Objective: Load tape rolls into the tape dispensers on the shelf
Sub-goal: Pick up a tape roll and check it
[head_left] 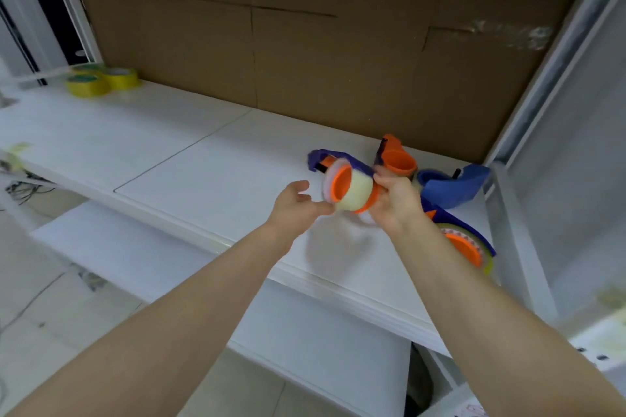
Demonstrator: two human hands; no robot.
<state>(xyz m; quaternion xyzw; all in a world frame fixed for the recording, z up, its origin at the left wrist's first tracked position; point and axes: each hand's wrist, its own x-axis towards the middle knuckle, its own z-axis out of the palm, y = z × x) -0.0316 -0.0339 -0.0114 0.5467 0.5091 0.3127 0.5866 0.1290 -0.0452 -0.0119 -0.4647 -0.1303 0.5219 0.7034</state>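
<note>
My right hand [394, 201] grips a purple tape dispenser [330, 159] above the white shelf [203, 176], with a pale clear tape roll [355, 193] sitting on its orange hub. My left hand [298, 203] is just left of the roll, its fingers relaxed and its thumb touching the roll's lower edge. Behind them an empty orange-hubbed dispenser [398, 159] and a blue dispenser [454, 184] lie on the shelf. A loaded purple dispenser [465, 240] lies under my right forearm, near the shelf's front right.
Three yellow tape rolls [101, 79] stand at the shelf's far left. Brown cardboard [305, 54] backs the shelf. A metal upright [518, 200] bounds it on the right, and a lower white shelf [271, 308] juts out below.
</note>
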